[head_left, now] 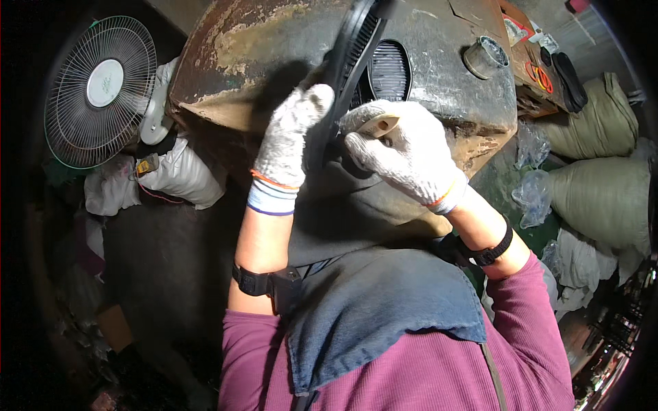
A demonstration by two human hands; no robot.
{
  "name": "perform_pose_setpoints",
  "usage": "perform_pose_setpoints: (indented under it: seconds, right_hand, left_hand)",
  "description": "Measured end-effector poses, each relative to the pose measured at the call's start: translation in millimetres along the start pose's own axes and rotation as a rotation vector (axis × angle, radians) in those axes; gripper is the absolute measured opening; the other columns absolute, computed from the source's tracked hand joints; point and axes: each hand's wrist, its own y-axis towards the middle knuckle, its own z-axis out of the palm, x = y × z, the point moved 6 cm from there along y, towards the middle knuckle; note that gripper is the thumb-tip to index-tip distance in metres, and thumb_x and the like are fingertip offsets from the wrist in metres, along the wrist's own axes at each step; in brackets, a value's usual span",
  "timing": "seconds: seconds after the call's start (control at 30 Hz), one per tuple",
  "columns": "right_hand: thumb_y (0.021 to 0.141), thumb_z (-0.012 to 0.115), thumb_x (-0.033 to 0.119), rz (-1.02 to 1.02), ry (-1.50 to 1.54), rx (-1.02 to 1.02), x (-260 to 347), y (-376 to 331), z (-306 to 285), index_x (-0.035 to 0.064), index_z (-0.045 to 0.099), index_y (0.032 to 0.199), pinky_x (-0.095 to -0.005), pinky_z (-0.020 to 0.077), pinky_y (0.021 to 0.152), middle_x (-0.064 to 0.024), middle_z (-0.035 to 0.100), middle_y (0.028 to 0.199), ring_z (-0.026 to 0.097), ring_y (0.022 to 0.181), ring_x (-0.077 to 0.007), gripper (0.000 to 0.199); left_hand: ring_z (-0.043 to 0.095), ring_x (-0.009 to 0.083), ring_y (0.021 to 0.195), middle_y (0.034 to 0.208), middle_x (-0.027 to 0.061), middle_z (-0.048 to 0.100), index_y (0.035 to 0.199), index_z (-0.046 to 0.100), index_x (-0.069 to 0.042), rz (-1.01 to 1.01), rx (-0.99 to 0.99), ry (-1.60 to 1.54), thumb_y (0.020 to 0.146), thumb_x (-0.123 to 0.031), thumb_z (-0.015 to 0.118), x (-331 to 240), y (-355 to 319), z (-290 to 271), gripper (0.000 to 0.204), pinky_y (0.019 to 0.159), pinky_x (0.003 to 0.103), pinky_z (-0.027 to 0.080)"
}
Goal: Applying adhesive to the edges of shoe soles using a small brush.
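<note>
Both my hands wear white knit gloves. My left hand (293,133) is closed round a black rubber shoe sole (345,58), which stands tilted on edge with its ribbed side turned to the right. My right hand (411,145) is closed on a tool with a pale handle (378,125). Its working end is hidden behind the sole and my fingers, so I cannot tell its exact kind. Just beyond my right hand, another black ribbed sole (391,70) lies flat on the worn workbench (439,51).
A metal can (486,57) stands at the bench's right. Beyond it a side table carries orange-handled scissors (540,77) and a dark sole (569,81). Stuffed green sacks (598,198) fill the right side. On the left are a round fan (103,82) and white sacks (181,175).
</note>
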Motion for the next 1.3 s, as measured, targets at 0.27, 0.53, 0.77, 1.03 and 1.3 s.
perform_pose_setpoints:
  seconds: [0.27, 0.53, 0.77, 1.03, 1.3]
  right_hand:
    - [0.093, 0.068, 0.046, -0.104, -0.393, -0.361, -37, 53, -69, 0.0093, 0.074, 0.106, -0.0391, 0.0583, 0.079, -0.0166, 0.076, 0.092, 0.075, 0.088, -0.0329, 0.039]
    - [0.090, 0.073, 0.033, -0.110, -0.306, -0.642, -60, 71, -78, 0.0142, 0.076, 0.099, -0.0416, 0.0593, 0.078, -0.0161, 0.076, 0.088, 0.076, 0.086, -0.0355, 0.021]
    - [0.088, 0.074, 0.020, -0.270, -0.556, -0.651, -45, 64, -78, 0.0131, 0.075, 0.093, -0.0427, 0.0560, 0.066, -0.0127, 0.069, 0.070, 0.070, 0.068, -0.0330, 0.009]
    - [0.085, 0.077, 0.020, -0.408, -0.451, -0.872, -22, 92, -69, 0.0161, 0.076, 0.094, -0.0383, 0.0572, 0.073, -0.0051, 0.074, 0.081, 0.072, 0.074, -0.0273, 0.009]
    - [0.082, 0.078, 0.019, -0.323, -0.514, -0.678, -30, 79, -37, 0.0180, 0.077, 0.094, -0.0401, 0.0551, 0.071, -0.0052, 0.073, 0.080, 0.067, 0.071, -0.0280, 0.012]
  left_hand:
    - [0.072, 0.0261, 0.105, 0.109, 0.0138, 0.074, 0.126, 0.068, 0.000, -0.006, 0.073, 0.042, 0.098, -0.006, 0.068, -11, -5, 11, 0.029, 0.096, 0.038, 0.058]
    - [0.076, 0.0278, 0.086, 0.111, 0.0155, 0.076, 0.139, 0.061, -0.004, -0.700, 0.067, -0.983, 0.109, -0.049, 0.051, 5, -27, 36, 0.055, 0.071, 0.039, 0.064]
    - [0.076, 0.0359, 0.090, 0.114, 0.0245, 0.073, 0.140, 0.057, -0.001, -0.739, 0.047, -1.122, 0.110, -0.051, 0.048, 14, -45, 47, 0.059, 0.076, 0.046, 0.066]
    - [0.070, 0.0567, 0.102, 0.125, 0.0380, 0.067, 0.142, 0.056, 0.004, -0.789, 0.081, -1.688, 0.104, -0.069, 0.043, -3, -34, 47, 0.083, 0.085, 0.067, 0.060]
    - [0.063, 0.0580, 0.120, 0.141, 0.0398, 0.056, 0.158, 0.040, 0.001, -0.641, 0.175, -1.871, 0.105, -0.069, 0.037, -14, -39, 42, 0.087, 0.100, 0.068, 0.054]
